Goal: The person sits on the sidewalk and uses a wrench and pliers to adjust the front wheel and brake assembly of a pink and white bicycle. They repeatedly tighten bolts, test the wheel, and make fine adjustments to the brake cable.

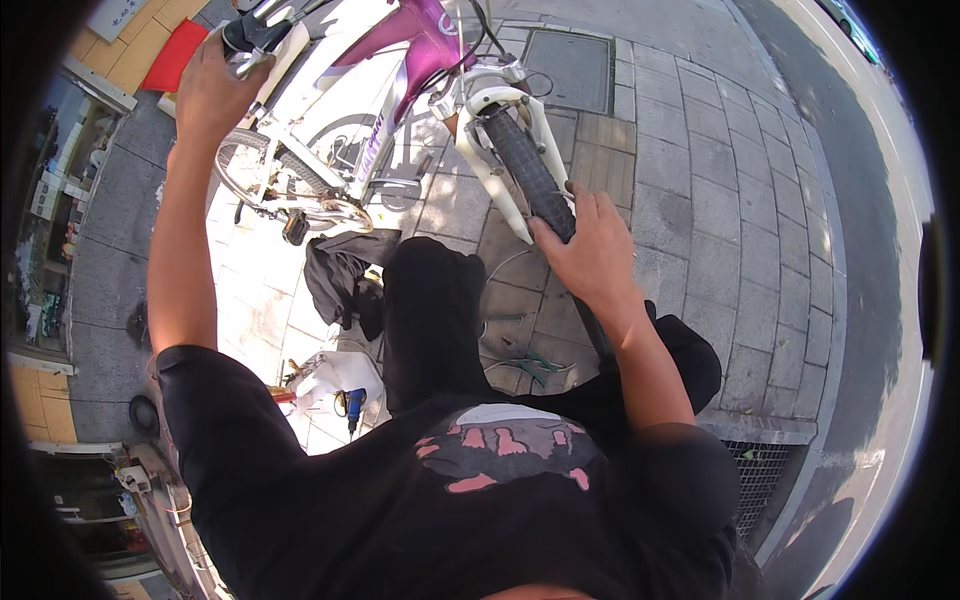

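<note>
A white and purple bicycle (412,55) stands in front of me, its front wheel toward me. At the upper left my left hand (220,90) is closed around the end of the handlebar, beside the black and silver brake lever (262,36). My right hand (592,245) grips the black front tyre (520,150), thumb on one side and fingers on the other, just below the ends of the white fork (485,180). The lower part of the wheel is partly hidden by that hand and forearm. A pedal (296,227) and the rear wheel (240,165) show farther left.
Dark cloth (345,275) lies beside my knee. Near it are a white plastic bag (325,378) and a blue power tool (352,405). Green-handled pliers (535,370) rest on the paving. A metal cover (568,70) lies beyond the wheel, and a road runs along the right.
</note>
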Action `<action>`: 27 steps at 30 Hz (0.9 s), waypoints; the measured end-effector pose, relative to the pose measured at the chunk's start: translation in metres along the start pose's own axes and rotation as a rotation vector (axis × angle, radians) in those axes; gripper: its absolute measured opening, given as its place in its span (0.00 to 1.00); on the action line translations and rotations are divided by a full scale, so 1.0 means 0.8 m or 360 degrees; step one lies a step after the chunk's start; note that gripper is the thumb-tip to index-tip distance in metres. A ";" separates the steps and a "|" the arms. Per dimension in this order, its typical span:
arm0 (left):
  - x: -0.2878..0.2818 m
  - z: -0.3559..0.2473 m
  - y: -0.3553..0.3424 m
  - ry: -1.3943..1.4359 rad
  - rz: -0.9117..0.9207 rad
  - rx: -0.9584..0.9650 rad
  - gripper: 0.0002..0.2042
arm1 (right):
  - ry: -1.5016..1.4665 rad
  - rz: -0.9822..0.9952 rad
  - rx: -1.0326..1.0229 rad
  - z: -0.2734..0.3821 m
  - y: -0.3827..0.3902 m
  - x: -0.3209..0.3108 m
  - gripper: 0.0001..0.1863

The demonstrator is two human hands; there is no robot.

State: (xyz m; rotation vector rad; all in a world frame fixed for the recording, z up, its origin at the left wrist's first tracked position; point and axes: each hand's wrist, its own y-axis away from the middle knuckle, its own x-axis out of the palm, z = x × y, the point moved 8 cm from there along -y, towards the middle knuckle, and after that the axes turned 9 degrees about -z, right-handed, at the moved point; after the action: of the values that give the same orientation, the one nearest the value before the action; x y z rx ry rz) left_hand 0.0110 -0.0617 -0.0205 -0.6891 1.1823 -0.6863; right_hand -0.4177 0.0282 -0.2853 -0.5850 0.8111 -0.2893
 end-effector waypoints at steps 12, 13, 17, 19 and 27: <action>0.021 0.016 0.010 0.0093 -0.0128 0.0055 0.36 | -0.0288 0.0164 0.0186 0.005 0.033 0.012 0.32; 0.022 0.022 0.004 0.0022 -0.0143 0.0068 0.35 | -0.0294 0.0160 0.0190 0.003 0.032 0.011 0.32; 0.015 0.021 -0.009 -0.0168 -0.0140 0.0077 0.31 | -0.0326 0.0155 0.0209 -0.002 0.030 0.010 0.32; 0.013 0.021 -0.009 -0.0152 -0.0152 0.0162 0.32 | -0.0345 0.0166 0.0211 -0.004 0.030 0.010 0.32; 0.002 0.019 0.013 0.0367 0.0042 0.0041 0.41 | -0.0374 0.0153 0.0184 -0.005 0.027 0.009 0.30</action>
State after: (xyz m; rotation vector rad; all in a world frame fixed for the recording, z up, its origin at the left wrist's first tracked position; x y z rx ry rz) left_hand 0.0269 -0.0550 -0.0261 -0.5826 1.3890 -0.7727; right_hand -0.4153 0.0408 -0.3050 -0.4602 0.5893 -0.1739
